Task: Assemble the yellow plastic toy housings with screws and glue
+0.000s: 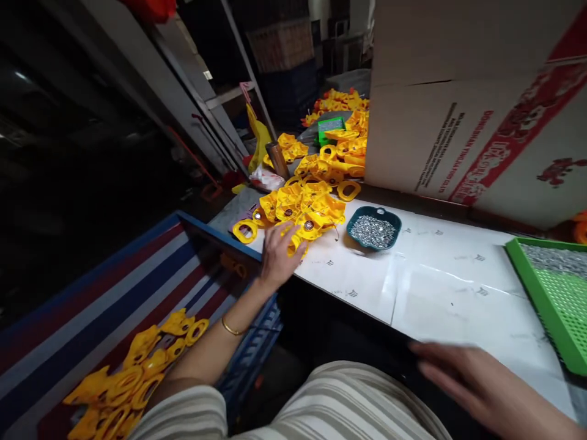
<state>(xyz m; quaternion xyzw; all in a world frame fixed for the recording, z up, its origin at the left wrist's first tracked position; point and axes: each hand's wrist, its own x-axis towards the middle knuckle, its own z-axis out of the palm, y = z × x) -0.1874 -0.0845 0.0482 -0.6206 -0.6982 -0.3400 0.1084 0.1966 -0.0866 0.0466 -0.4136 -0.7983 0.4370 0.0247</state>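
My left hand (280, 255) reaches to the near edge of a heap of yellow plastic parts (298, 205) on the white worktop. Its thumb and fingers close around a yellow plastic part (294, 245), whose shape is largely hidden by them. Dark round pieces sit in some of the heaped parts. My right hand (463, 373), blurred by motion, is low at the front edge of the worktop. Its fingers stretch out to the left, apart, with nothing visible in them. Between the hands, farther back, stands a dark green scoop-shaped tray (398, 226) full of small shiny metal pieces.
A green perforated tray (557, 311) with grey metal pieces lies at the right. Behind the worktop (362, 287) stands a large printed carton (426, 140). At lower left, a striped-lined bin (92, 305) holds more yellow parts (137, 379). Another small green tray (331, 125) sits among yellow parts farther back.
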